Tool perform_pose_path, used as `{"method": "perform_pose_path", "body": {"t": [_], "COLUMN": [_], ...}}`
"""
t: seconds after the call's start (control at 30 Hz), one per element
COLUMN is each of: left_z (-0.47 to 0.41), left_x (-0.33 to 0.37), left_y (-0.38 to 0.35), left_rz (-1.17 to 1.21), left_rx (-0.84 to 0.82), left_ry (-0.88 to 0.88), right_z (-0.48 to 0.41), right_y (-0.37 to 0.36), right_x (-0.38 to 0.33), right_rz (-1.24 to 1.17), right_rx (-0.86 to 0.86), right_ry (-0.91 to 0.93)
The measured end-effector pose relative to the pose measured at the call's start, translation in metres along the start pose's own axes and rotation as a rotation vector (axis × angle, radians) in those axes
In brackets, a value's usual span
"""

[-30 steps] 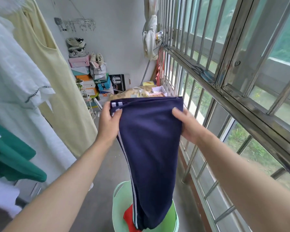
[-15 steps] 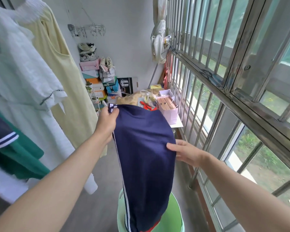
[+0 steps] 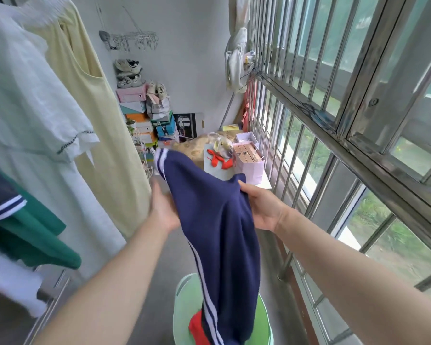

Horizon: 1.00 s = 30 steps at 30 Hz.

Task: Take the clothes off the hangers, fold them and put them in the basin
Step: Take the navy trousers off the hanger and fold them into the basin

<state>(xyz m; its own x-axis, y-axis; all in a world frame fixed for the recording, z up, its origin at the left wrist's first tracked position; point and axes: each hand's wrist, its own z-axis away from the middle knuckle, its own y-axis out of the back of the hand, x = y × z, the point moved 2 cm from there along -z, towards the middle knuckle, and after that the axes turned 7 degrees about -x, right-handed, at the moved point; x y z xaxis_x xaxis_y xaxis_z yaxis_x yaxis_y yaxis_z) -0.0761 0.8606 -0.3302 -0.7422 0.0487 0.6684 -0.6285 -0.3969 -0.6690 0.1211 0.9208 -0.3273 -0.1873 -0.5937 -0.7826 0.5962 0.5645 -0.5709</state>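
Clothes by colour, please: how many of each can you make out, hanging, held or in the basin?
Navy: 1, trousers in the right hand
Yellow: 1, sleeveless dress, hanging
White: 1, sleeved dress, hanging
Green: 1, top, hanging
Red: 1, piece in the basin
Total: 5; cropped pieces at the left edge and the knotted cloth by the window left out.

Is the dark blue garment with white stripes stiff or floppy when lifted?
Probably floppy: the navy cloth garment with white stripes hangs limp from the right hand, its top corner flopped over. Likely light: a loose thumb grip carries it.
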Motion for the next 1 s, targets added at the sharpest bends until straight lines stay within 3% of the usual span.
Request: {"method": "perform_pose_path", "body": {"t": [0.1, 0.17, 0.33, 0.4, 0.53, 0.63, 0.7, 0.83, 1.0], "left_z": [0.005, 0.008, 0.011, 0.008, -0.009, -0.011, -0.010, -0.010, -0.009], "left_x": [-0.064, -0.084, -0.077, -0.068, -0.048, -0.046, -0.047, -0.046, -0.043], "left_y": [0.017, 0.025, 0.048, 0.057, 0.066, 0.061, 0.054, 0.050, 0.045], "left_rz": [-0.109, -0.147, -0.289, -0.384, -0.539, -0.774, -0.844, -0.946, -0.996], "left_rx": [-0.022, -0.143, -0.419, -0.365, -0.057, 0.096, 0.118, 0.090, 0.013], "left_ry": [0.232, 0.370, 0.413, 0.416, 0.317, 0.249, 0.231, 0.219, 0.227], "right_z": [-0.003, -0.001, 0.007, 0.010, 0.016, 0.011, 0.003, -0.003, -0.008], "right_y": [-0.003, 0.006, 0.030, 0.040, 0.054, 0.068, 0.080, 0.089, 0.088], "right_x": [0.000, 0.000, -0.004, -0.008, -0.005, 0.005, 0.013, 0.025, 0.035], "right_rz": [-0.035, -0.059, 0.002, 0.137, 0.440, 0.800, 0.909, 0.903, 0.939], "right_rx": [-0.001, 0.018, 0.118, 0.197, 0.380, 0.569, 0.624, 0.657, 0.586], "right_ry": [-0.002, -0.012, -0.005, -0.016, -0.038, -0.116, -0.178, -0.267, -0.176]}}
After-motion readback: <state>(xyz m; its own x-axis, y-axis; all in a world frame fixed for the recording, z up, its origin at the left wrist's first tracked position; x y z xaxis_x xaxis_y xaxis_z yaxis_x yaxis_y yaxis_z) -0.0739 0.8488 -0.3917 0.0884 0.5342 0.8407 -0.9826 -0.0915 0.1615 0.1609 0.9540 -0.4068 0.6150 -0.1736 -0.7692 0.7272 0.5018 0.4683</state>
